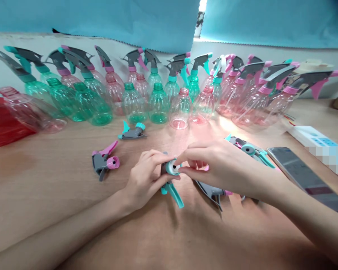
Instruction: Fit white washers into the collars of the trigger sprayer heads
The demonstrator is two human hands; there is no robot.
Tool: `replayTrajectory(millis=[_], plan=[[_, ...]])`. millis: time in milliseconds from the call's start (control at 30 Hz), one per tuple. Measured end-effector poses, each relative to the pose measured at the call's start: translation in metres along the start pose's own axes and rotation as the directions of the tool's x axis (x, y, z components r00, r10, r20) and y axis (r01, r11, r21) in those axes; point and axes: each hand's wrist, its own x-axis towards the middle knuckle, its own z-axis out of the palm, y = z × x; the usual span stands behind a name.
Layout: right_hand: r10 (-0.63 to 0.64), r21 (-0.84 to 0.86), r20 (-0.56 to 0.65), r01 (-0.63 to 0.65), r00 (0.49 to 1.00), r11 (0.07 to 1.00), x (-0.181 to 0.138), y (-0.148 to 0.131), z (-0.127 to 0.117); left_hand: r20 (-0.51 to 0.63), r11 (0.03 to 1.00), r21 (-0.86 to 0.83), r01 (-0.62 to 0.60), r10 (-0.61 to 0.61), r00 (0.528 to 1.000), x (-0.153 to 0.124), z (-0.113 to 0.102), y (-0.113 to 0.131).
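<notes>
My left hand (145, 178) is closed round a grey spray head with a teal trigger (171, 187), held just above the wooden table (59, 187). The trigger points down toward me and the round screw cap faces up. My right hand (214, 165) pinches the rim of that cap with thumb and forefinger. More loose spray heads lie close by: a grey and pink one (104, 161) to the left, a grey and teal one (133, 132) behind, another grey one (211, 192) under my right wrist, and teal ones (249, 150) to the right.
Rows of green and pink plastic bottles (157, 105), several with spray heads fitted, stand or lie along the back of the table. A red bag (2, 123) sits at far left. A phone (307, 176) and a white box (312, 137) lie at right.
</notes>
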Motion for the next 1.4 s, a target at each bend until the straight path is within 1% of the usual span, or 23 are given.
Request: replayTrajectory(millis=[100,333,500,633,833,933,1067,1233,1300,1400], plan=[[-0.002,0.018,-0.001,0.002,1.000,1.000,0.000,0.001,-0.001,-0.001,1.000,-0.006,-0.009,0.009,1.000,0.000,0.000,0.000],[0.014,-0.017,0.012,-0.013,1.000,1.000,0.002,0.002,-0.003,0.012,0.998,-0.053,-0.017,0.018,1.000,-0.001,0.001,-0.001],[0.021,-0.016,-0.006,-0.021,1.000,1.000,0.001,0.002,-0.002,0.002,0.994,-0.100,-0.034,0.034,0.999,-0.002,0.002,-0.002],[0.036,-0.022,0.006,-0.036,0.999,0.999,0.001,0.001,-0.003,-0.005,0.992,-0.129,-0.003,0.003,1.000,-0.001,0.003,-0.003],[0.108,-0.034,-0.010,-0.109,0.994,0.994,0.000,-0.002,0.003,-0.002,0.990,-0.142,-0.013,0.012,1.000,-0.003,0.004,-0.003],[0.162,-0.015,-0.026,-0.162,0.987,0.987,0.001,-0.003,0.008,-0.006,0.992,-0.124,0.014,-0.015,1.000,-0.004,0.004,-0.003],[0.198,0.020,-0.002,-0.198,0.980,0.980,0.002,-0.003,0.009,-0.021,0.995,-0.091,0.038,-0.040,0.999,-0.004,0.004,-0.003],[0.268,-0.016,-0.052,-0.269,0.962,0.963,0.001,-0.008,0.008,-0.004,0.997,-0.059,0.051,-0.051,0.999,-0.003,0.003,0.000],[0.293,0.012,-0.036,-0.293,0.955,0.956,0.000,-0.010,0.009,-0.007,0.997,-0.063,0.039,-0.039,0.999,-0.003,0.003,0.000],[0.304,0.109,-0.009,-0.301,0.953,0.947,0.000,-0.010,0.012,-0.023,0.997,-0.075,0.006,-0.008,1.000,-0.003,0.003,-0.001]])
